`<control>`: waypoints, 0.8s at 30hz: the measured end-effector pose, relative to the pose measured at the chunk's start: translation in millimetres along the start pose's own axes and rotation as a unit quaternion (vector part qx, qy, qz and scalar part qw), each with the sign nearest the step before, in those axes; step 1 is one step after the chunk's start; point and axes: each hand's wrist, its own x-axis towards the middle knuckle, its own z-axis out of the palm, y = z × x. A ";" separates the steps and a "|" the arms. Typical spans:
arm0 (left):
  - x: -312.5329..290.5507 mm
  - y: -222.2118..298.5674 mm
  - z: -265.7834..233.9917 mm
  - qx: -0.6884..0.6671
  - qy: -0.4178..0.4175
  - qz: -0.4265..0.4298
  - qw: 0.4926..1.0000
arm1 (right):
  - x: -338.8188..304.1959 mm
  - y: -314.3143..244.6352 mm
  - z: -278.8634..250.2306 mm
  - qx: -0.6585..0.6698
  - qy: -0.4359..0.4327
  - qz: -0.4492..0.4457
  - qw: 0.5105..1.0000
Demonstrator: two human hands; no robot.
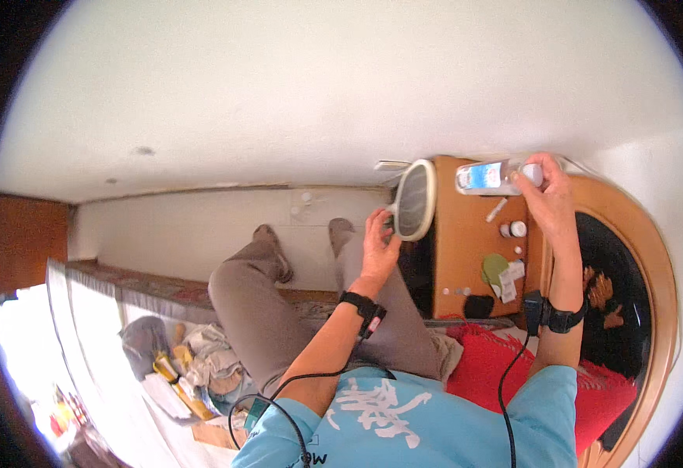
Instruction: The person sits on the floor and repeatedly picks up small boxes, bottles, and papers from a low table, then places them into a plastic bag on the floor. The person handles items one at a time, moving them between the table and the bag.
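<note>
Your left hand (379, 246) is closed on the short stem of a white-rimmed oval paddle (416, 201); its face lies up and right of your fingers, longer from top to bottom. Across a gap to the right, the clear plastic bottle (483, 179) is held over the wooden counter (458, 261). Its long axis runs left-right: base toward the paddle, white cap (532, 175) right. Your right hand (551, 191), the nearer one, grasps the cap end.

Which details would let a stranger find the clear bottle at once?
Find the wooden tabletop. Over it, the right hand holds the clear bottle sideways near its white cap. A blue label and bigger size distinguish it from the small jar.
</note>
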 end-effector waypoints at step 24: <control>46.1 -155.8 -158.1 -0.004 0.267 -0.210 0.941 | 42.7 55.9 564.2 -0.226 -0.322 0.006 0.919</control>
